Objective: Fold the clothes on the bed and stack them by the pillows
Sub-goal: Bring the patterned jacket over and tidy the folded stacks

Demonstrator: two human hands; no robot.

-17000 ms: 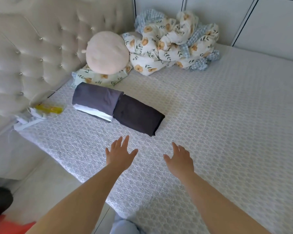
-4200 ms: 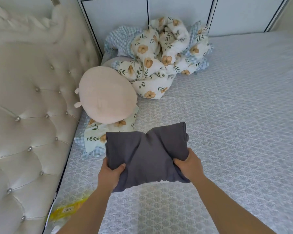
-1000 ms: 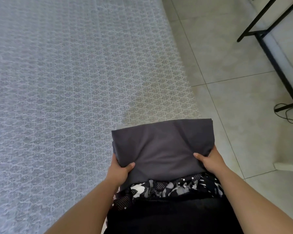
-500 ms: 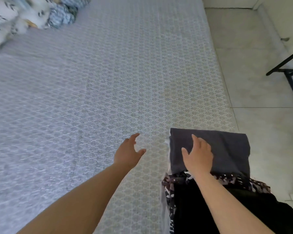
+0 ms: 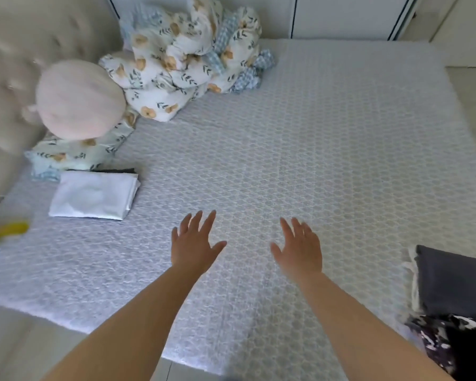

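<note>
The fingers (image 5: 204, 222) of the left hand (image 5: 191, 247) are spread wide and straight, nothing held; those of the right hand (image 5: 300, 250) are likewise extended and empty. Both hands are held above the bed (image 5: 327, 149), side by side and apart. A folded white garment (image 5: 94, 198) is seen near the floral pillow (image 5: 74, 155), beside the round pink cushion (image 5: 79, 100). A folded grey garment (image 5: 454, 284) is laid at the bed's right edge, on a black patterned piece (image 5: 445, 342). A crumpled floral quilt (image 5: 184, 56) is heaped at the far corner.
</note>
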